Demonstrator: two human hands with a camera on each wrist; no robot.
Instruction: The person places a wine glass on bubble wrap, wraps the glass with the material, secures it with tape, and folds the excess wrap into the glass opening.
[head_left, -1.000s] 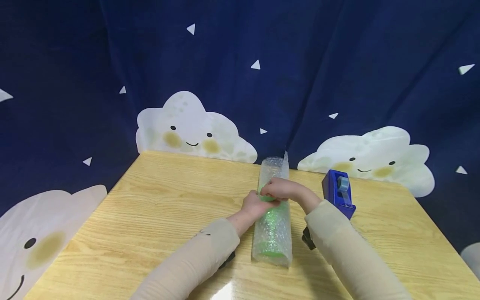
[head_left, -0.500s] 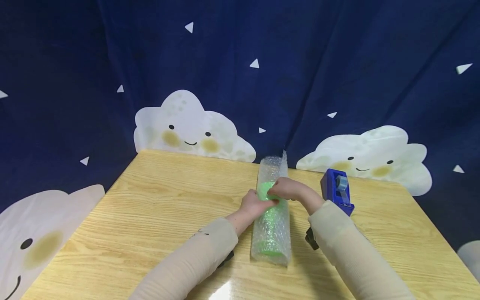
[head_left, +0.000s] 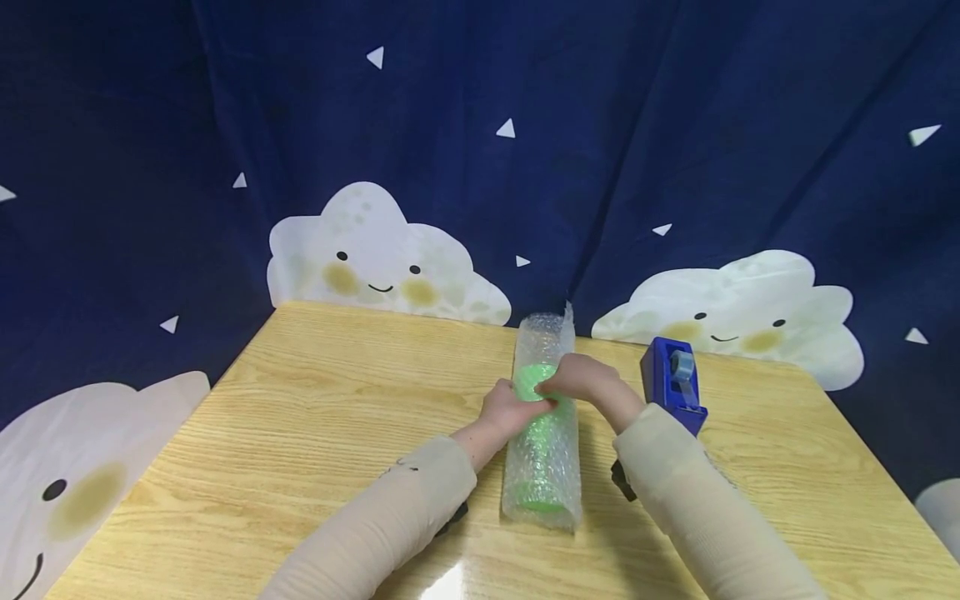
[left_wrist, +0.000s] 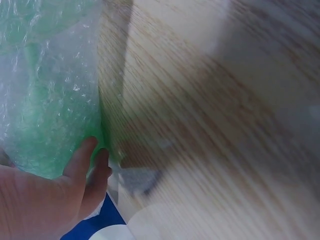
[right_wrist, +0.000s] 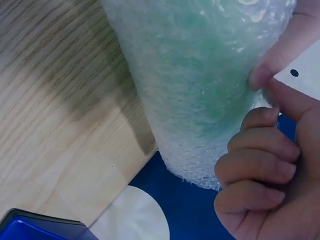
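A roll of clear bubble wrap [head_left: 542, 467] lies lengthwise on the table, around a green object [head_left: 542, 500] with wide ends and a narrower middle. From its left side my left hand [head_left: 508, 410] holds the roll, thumb across the top. In the left wrist view, fingertips [left_wrist: 89, 145] touch the wrap's side. My right hand [head_left: 588, 382] is over the roll's upper right, its thumb and forefinger pinching at the wrap beside my left thumb. In the right wrist view, its other fingers [right_wrist: 255, 167] are curled. Whether tape lies under the pinch is unclear.
A blue tape dispenser [head_left: 663, 379] with a roll of clear tape [head_left: 682, 367] stands right of the wrap. The wooden table [head_left: 360, 375] ends at a dark blue curtain [head_left: 450, 108] printed with clouds. Dark wrist devices show beneath both sleeves.
My right hand has shifted slightly right along the wrap, showing more of the green end under it. The left hand keeps its hold and the roll stays in place.
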